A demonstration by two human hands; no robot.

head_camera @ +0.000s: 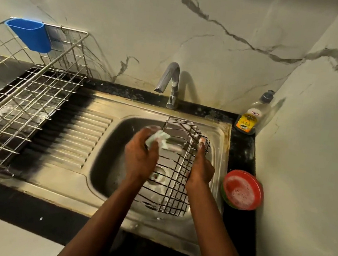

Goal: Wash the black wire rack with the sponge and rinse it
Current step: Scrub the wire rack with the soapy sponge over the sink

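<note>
Black wire rack point(176, 174) propped tilted in the steel sink point(108, 142) — likely so suds drain into the basin. Right hand point(200, 168) clamped on its right edge to steady it; left hand point(141, 156) closed round a soapy sponge point(158, 140), pressed against the upper wires. Faucet point(169, 82) dry — rinse still ahead.

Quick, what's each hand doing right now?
Left hand: closed on the sponge.
Right hand: gripping the black wire rack by its edge.
</note>
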